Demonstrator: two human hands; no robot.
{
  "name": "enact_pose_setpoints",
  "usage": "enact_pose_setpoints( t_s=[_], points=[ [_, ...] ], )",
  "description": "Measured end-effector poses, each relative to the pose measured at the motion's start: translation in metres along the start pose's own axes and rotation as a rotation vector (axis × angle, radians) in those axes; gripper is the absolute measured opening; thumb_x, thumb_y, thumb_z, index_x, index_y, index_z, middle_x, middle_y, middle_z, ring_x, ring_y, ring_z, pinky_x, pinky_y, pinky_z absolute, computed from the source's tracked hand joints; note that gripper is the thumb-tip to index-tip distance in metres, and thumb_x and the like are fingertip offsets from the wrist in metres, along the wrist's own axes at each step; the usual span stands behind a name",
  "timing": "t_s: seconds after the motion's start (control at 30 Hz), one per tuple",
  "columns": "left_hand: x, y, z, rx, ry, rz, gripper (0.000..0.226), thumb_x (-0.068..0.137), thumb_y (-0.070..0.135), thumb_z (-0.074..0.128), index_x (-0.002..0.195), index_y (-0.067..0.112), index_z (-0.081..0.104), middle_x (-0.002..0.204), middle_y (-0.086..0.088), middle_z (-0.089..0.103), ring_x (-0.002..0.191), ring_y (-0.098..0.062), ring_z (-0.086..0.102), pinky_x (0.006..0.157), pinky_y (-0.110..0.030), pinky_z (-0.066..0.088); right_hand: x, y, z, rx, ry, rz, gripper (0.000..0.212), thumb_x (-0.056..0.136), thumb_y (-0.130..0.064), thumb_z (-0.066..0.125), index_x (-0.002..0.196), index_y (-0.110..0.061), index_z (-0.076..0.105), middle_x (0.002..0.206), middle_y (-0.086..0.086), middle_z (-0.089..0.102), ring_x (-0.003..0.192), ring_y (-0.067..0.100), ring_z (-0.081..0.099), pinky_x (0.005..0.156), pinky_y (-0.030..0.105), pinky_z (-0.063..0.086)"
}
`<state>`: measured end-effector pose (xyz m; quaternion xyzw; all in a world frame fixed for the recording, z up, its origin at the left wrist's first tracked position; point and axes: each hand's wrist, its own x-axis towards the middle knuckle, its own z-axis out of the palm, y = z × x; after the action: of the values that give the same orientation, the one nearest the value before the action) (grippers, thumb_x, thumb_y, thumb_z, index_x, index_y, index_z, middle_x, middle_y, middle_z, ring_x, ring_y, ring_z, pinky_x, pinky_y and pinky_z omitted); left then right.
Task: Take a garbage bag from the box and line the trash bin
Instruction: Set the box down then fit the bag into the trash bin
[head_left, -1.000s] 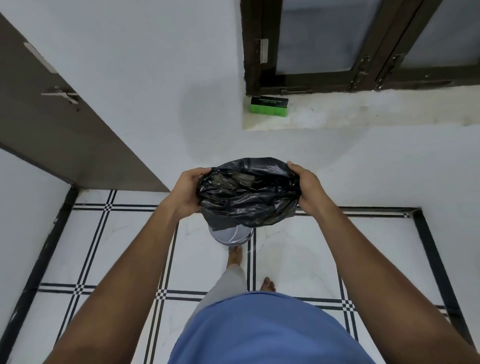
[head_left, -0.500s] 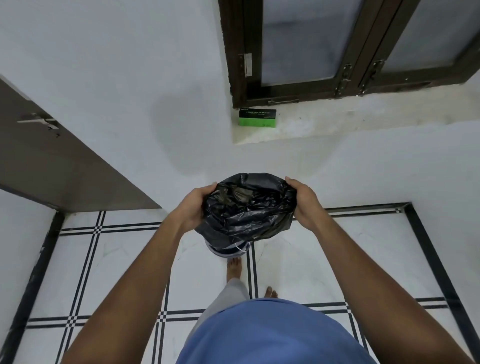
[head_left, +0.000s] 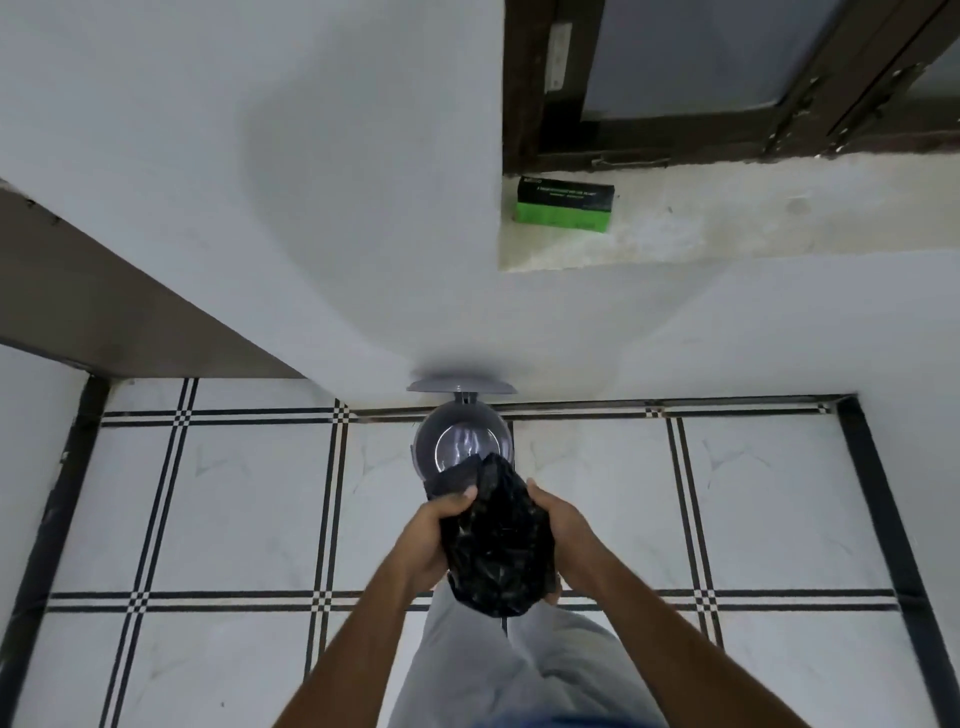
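Note:
A crumpled black garbage bag (head_left: 496, 551) hangs between my hands just in front of the bin. My left hand (head_left: 434, 530) grips its left side and my right hand (head_left: 563, 530) grips its right side. The small grey trash bin (head_left: 462, 441) stands on the floor against the wall, its lid (head_left: 461, 387) flipped up against the wall and its inside bare. The bag's upper edge overlaps the bin's near rim. The green and black garbage bag box (head_left: 565, 204) lies on the window sill above.
A white wall rises behind the bin, with a dark-framed window (head_left: 727, 78) at the upper right. A brown door (head_left: 104, 301) is at the left. The floor is white tile with black lines (head_left: 234, 493). My legs are below the bag.
The bag has come down from chest height to just above the bin's near rim, and is more bunched between my hands. The view has tilted down, and the open bin now shows.

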<state>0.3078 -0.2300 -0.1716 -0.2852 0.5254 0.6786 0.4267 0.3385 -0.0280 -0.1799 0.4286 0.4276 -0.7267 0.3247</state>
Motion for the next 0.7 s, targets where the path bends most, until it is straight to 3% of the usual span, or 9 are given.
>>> enact_pose_setpoints(
  t_s=[0.07,0.13,0.23,0.33,0.43,0.47,0.57,0.7],
  points=[
    [0.01,-0.011,-0.001,-0.013,0.003,-0.02,0.057,0.09,0.03,0.074,0.138,-0.001,0.075,0.143,-0.029,0.072,0.128,-0.04,0.073,0.104,-0.044,0.057,0.022,0.017,0.002,0.038,0.003,0.045,0.052,0.106,-0.051,0.063,0.127,-0.008,0.083,0.131,0.023,0.078,0.119,0.038,0.078,0.113,0.057,0.057],
    [0.021,-0.015,-0.001,-0.044,-0.003,-0.007,0.059,0.087,0.029,0.07,0.139,0.0,0.074,0.142,-0.028,0.073,0.132,-0.044,0.069,0.108,-0.047,0.056,0.045,0.026,0.0,0.082,0.062,0.033,0.051,0.108,-0.053,0.056,0.127,-0.014,0.084,0.133,0.02,0.078,0.123,0.038,0.077,0.119,0.06,0.051],
    [0.054,-0.019,-0.012,-0.114,0.051,0.004,0.056,0.088,0.022,0.065,0.138,-0.004,0.072,0.135,-0.025,0.075,0.122,-0.041,0.072,0.101,-0.046,0.059,0.089,0.032,-0.001,0.108,0.094,0.054,0.054,0.112,-0.052,0.049,0.132,-0.013,0.08,0.13,0.016,0.08,0.123,0.036,0.077,0.119,0.059,0.051],
    [0.097,-0.023,-0.031,-0.23,0.103,-0.014,0.043,0.09,0.018,0.064,0.124,-0.007,0.072,0.117,-0.02,0.077,0.108,-0.035,0.074,0.089,-0.043,0.058,0.135,0.029,0.002,0.175,0.123,0.059,0.059,0.114,-0.053,0.046,0.136,-0.007,0.076,0.132,0.02,0.079,0.127,0.04,0.074,0.119,0.059,0.051],
    [0.149,-0.025,-0.051,-0.294,0.154,-0.01,0.026,0.096,0.011,0.056,0.105,-0.001,0.077,0.106,-0.018,0.079,0.098,-0.032,0.077,0.086,-0.042,0.058,0.19,0.026,0.009,0.193,0.123,0.031,0.063,0.099,-0.06,0.067,0.135,-0.009,0.077,0.133,0.02,0.078,0.127,0.041,0.074,0.119,0.061,0.05],
    [0.166,-0.024,-0.057,-0.31,0.17,-0.012,0.027,0.098,0.009,0.054,0.099,0.0,0.079,0.102,-0.017,0.079,0.094,-0.031,0.077,0.084,-0.04,0.06,0.209,0.025,0.011,0.185,0.117,0.029,0.063,0.096,-0.058,0.071,0.136,-0.009,0.076,0.133,0.02,0.079,0.124,0.038,0.076,0.116,0.059,0.053],
    [0.212,-0.019,-0.07,-0.364,0.173,0.011,0.044,0.101,0.003,0.046,0.085,0.003,0.086,0.093,-0.016,0.083,0.084,-0.026,0.081,0.072,-0.031,0.067,0.263,0.017,0.016,0.159,0.159,-0.012,0.046,0.115,-0.045,0.05,0.13,-0.009,0.076,0.121,0.014,0.084,0.101,0.023,0.084,0.092,0.041,0.063],
    [0.268,-0.012,-0.09,-0.406,0.161,0.086,0.053,0.103,0.003,0.041,0.08,0.01,0.089,0.09,-0.01,0.083,0.084,-0.021,0.082,0.074,-0.031,0.067,0.325,0.007,0.023,0.08,0.114,-0.079,0.051,0.116,-0.049,0.043,0.142,-0.014,0.07,0.131,0.01,0.081,0.126,0.027,0.075,0.105,0.044,0.061]
  ],
)
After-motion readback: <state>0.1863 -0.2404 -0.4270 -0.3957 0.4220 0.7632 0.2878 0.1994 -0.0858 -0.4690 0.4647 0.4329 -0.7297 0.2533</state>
